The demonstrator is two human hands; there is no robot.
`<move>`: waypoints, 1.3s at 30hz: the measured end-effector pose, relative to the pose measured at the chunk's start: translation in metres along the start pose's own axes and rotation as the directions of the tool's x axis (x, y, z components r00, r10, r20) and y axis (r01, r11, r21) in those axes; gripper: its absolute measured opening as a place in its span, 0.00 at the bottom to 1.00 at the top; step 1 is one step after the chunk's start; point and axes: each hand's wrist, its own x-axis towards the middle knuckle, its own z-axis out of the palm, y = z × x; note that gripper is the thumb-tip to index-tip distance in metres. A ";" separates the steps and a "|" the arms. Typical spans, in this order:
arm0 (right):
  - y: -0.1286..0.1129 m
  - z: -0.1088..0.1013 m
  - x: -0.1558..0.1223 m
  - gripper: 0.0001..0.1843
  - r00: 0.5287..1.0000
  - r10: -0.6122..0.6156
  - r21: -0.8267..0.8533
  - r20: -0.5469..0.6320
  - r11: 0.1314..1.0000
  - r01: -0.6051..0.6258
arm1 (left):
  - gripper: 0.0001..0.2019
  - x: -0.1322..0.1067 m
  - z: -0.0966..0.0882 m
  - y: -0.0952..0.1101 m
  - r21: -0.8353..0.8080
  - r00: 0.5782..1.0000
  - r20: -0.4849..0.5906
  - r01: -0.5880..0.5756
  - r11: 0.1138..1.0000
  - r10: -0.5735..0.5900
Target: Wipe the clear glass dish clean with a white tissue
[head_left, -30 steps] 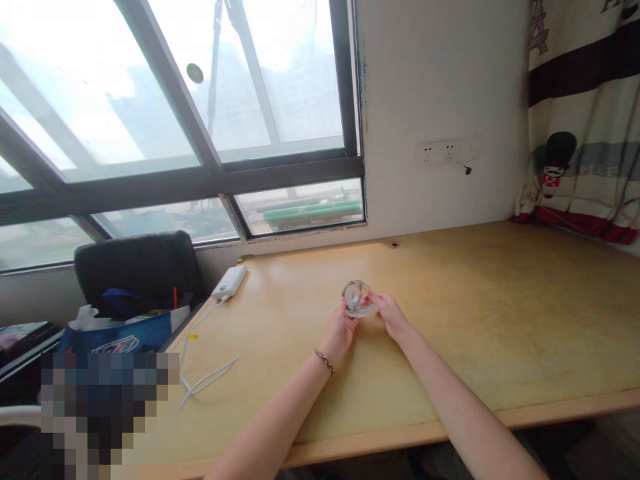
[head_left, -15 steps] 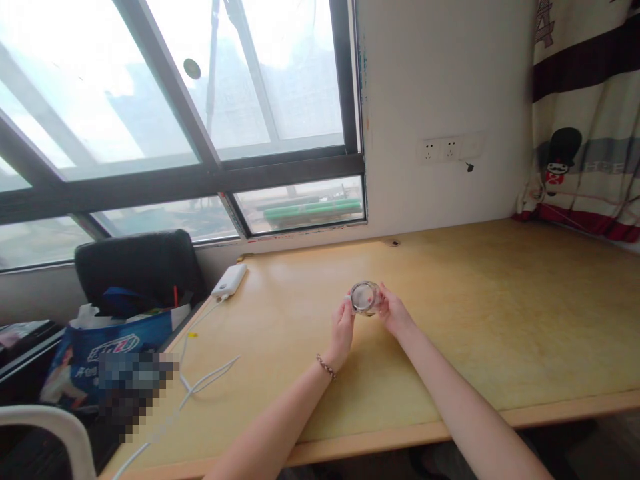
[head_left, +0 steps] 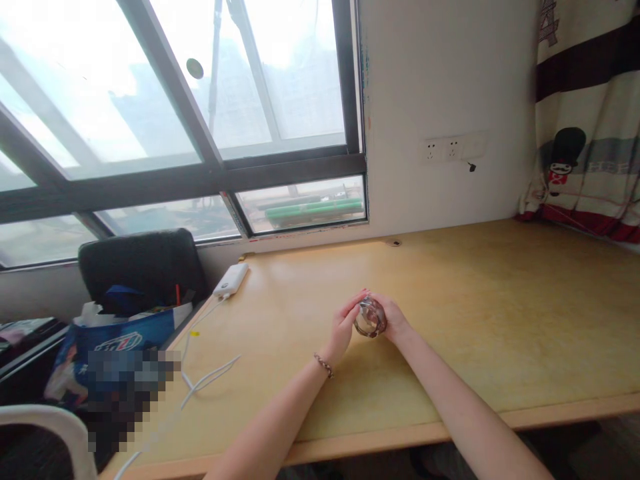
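A clear glass cup (head_left: 371, 317) is held between both hands above the middle of the desk (head_left: 300, 400). It is tilted, with one round end facing me; whether that is its mouth or its base I cannot tell. My left hand (head_left: 343, 328), with a braided bracelet at the wrist, is closed on the cup's left and far upper side. Around its right side my right hand (head_left: 394, 318) is closed, the fingertips partly hidden behind the glass. The two hands meet at the far edge of the cup.
A white power bank (head_left: 231, 280) lies at the desk's left edge, with a white cable (head_left: 186, 400) running towards me. Left of the desk are a black chair (head_left: 143, 267) and a blue bag (head_left: 125, 340). A window and a wall with sockets (head_left: 443, 149) stand behind.
The cup has turned in my hands and sits slightly lower and nearer. My left fingers have moved over its far upper side, and my hands have come closer together.
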 end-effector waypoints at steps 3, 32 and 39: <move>0.000 0.004 -0.003 0.13 0.997 -0.076 -0.069 -0.007 0.995 0.075 | 0.15 0.002 -0.001 -0.001 0.011 0.999 -0.034 -0.003 1.000 0.003; -0.001 -0.004 0.012 0.14 0.991 0.002 0.576 -0.136 0.814 0.078 | 0.25 -0.012 0.020 -0.033 0.676 0.958 0.060 -0.245 0.695 0.279; -0.008 -0.005 0.010 0.17 0.991 0.056 0.644 -0.124 0.764 0.037 | 0.31 -0.008 0.012 -0.020 0.713 0.882 0.365 -0.471 0.519 0.299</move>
